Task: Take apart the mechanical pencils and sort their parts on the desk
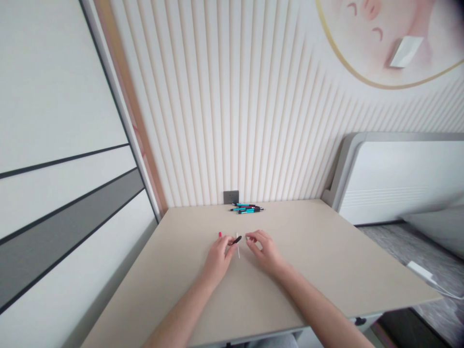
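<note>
My left hand [220, 251] pinches a short black pen part [237, 239], its tip pointing up and to the right. Just right of it, my right hand [264, 246] has thumb and fingertips closed round a small, pale metallic-looking piece [247, 237], too small to name. A gap separates the two held pieces. On the table below and between the hands lies a thin white refill-like stick [238, 250]. Beyond the left fingers a small red piece [220, 234] shows, the rest of it hidden by the hand.
Several blue-and-black pens [248, 209] lie in a pile at the back of the beige table [308, 241], near a dark wall socket [231, 196]. A white cabinet [72, 217] stands on the left. The bed's headboard [398, 179] rises on the right.
</note>
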`<state>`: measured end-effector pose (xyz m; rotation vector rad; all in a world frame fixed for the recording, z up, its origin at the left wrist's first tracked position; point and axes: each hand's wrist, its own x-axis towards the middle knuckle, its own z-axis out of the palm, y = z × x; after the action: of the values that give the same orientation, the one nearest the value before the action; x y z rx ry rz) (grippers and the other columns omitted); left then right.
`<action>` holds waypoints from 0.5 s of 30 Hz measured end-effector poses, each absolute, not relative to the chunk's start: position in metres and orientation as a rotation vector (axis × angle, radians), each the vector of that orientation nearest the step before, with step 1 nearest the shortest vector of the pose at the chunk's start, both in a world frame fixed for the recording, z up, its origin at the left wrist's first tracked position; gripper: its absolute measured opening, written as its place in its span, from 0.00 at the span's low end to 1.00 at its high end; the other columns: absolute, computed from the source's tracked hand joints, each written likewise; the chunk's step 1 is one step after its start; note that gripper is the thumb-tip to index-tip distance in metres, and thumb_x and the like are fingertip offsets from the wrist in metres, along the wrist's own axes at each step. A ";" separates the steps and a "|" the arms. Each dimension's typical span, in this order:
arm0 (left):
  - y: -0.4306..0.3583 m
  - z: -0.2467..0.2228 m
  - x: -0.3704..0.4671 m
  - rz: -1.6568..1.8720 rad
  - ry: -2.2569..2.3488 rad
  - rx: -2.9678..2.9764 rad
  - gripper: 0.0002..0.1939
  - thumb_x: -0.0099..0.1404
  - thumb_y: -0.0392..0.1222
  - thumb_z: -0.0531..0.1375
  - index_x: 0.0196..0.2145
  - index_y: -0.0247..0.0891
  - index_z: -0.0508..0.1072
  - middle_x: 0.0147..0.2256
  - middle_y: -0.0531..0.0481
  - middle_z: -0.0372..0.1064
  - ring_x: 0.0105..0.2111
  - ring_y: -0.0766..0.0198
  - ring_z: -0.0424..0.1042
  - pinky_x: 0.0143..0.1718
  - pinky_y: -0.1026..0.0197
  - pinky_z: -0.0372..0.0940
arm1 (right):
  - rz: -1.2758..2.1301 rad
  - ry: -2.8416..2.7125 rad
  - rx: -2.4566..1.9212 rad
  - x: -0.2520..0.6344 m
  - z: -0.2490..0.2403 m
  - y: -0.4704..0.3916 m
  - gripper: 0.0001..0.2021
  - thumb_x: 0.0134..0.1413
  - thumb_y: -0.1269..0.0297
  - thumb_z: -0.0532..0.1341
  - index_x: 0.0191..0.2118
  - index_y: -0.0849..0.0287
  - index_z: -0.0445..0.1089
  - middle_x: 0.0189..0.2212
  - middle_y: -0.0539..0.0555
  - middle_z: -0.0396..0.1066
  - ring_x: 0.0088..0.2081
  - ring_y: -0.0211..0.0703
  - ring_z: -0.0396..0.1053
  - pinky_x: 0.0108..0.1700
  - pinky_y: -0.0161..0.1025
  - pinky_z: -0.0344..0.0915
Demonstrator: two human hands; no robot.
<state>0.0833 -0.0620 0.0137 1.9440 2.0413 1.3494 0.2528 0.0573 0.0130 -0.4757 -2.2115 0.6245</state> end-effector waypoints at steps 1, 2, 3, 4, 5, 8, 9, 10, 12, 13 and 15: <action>-0.061 0.014 0.085 1.327 2.021 2.018 0.07 0.68 0.43 0.55 0.40 0.40 0.70 0.39 0.46 0.74 0.41 0.57 0.73 0.45 0.54 0.67 | 0.658 -2.212 -0.427 0.247 0.013 0.051 0.10 0.64 0.60 0.55 0.44 0.55 0.72 0.34 0.56 0.73 0.37 0.45 0.69 0.43 0.42 0.64; -0.061 0.014 0.086 1.299 2.003 2.093 0.07 0.68 0.42 0.55 0.40 0.40 0.71 0.39 0.46 0.74 0.42 0.57 0.72 0.46 0.53 0.66 | 0.682 -2.220 -0.381 0.243 0.014 0.046 0.10 0.64 0.60 0.54 0.41 0.55 0.72 0.33 0.55 0.72 0.36 0.44 0.69 0.42 0.41 0.64; -0.060 0.014 0.087 1.274 1.988 2.161 0.06 0.67 0.42 0.56 0.40 0.40 0.71 0.39 0.46 0.74 0.43 0.56 0.72 0.47 0.52 0.66 | 0.698 -2.210 -0.356 0.239 0.014 0.042 0.10 0.64 0.61 0.55 0.40 0.55 0.73 0.32 0.55 0.72 0.36 0.44 0.68 0.41 0.41 0.64; -0.060 0.015 0.088 1.255 1.992 2.202 0.06 0.67 0.41 0.56 0.40 0.40 0.71 0.39 0.46 0.73 0.42 0.56 0.72 0.47 0.52 0.67 | 0.714 -2.209 -0.336 0.237 0.015 0.039 0.10 0.64 0.61 0.55 0.39 0.56 0.73 0.31 0.54 0.72 0.35 0.43 0.68 0.41 0.40 0.64; -0.060 0.016 0.088 1.234 2.014 2.229 0.07 0.68 0.41 0.56 0.41 0.39 0.71 0.40 0.46 0.73 0.42 0.56 0.72 0.46 0.51 0.67 | 0.725 -2.204 -0.330 0.236 0.017 0.037 0.09 0.63 0.62 0.56 0.39 0.56 0.73 0.31 0.54 0.72 0.35 0.43 0.68 0.41 0.39 0.64; -0.061 0.018 0.085 1.212 2.038 2.346 0.10 0.68 0.44 0.56 0.44 0.40 0.72 0.41 0.45 0.73 0.43 0.56 0.72 0.47 0.51 0.67 | 0.743 -2.114 -0.392 0.238 0.022 0.037 0.07 0.60 0.65 0.58 0.39 0.58 0.72 0.32 0.53 0.74 0.36 0.41 0.70 0.42 0.37 0.65; -0.061 0.017 0.082 1.203 2.048 2.382 0.11 0.68 0.45 0.56 0.45 0.40 0.72 0.42 0.45 0.73 0.43 0.56 0.72 0.48 0.51 0.67 | 0.746 -2.078 -0.436 0.241 0.024 0.040 0.07 0.59 0.65 0.58 0.40 0.58 0.72 0.32 0.53 0.74 0.35 0.40 0.70 0.41 0.36 0.65; -0.061 0.016 0.078 1.188 2.051 2.423 0.11 0.68 0.46 0.56 0.44 0.40 0.72 0.41 0.45 0.73 0.43 0.56 0.72 0.48 0.52 0.66 | 0.735 -2.028 -0.500 0.244 0.027 0.045 0.07 0.59 0.66 0.57 0.39 0.57 0.72 0.31 0.52 0.74 0.33 0.38 0.70 0.39 0.35 0.65; -0.058 0.011 0.069 1.174 2.070 2.475 0.10 0.68 0.46 0.54 0.40 0.40 0.74 0.40 0.46 0.73 0.43 0.57 0.72 0.48 0.53 0.66 | 0.692 -2.008 -0.635 0.253 0.033 0.060 0.08 0.60 0.65 0.57 0.41 0.58 0.72 0.32 0.52 0.75 0.33 0.38 0.70 0.39 0.33 0.65; -0.056 0.008 0.065 1.164 2.083 2.489 0.11 0.69 0.46 0.54 0.39 0.40 0.74 0.39 0.46 0.73 0.42 0.57 0.72 0.46 0.55 0.66 | 0.648 -2.041 -0.722 0.260 0.037 0.070 0.09 0.61 0.64 0.56 0.42 0.58 0.71 0.32 0.52 0.75 0.33 0.38 0.70 0.39 0.33 0.65; -0.053 0.003 0.059 1.166 2.114 2.497 0.12 0.69 0.46 0.53 0.37 0.40 0.74 0.38 0.46 0.73 0.40 0.58 0.72 0.45 0.56 0.66 | 0.537 -2.188 -0.917 0.274 0.043 0.092 0.10 0.62 0.63 0.55 0.43 0.57 0.72 0.33 0.52 0.76 0.37 0.39 0.71 0.42 0.34 0.64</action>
<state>0.0588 -0.0534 0.0031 2.4975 2.1144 1.1656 0.2744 0.0923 0.0430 -0.9172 -2.1881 0.5369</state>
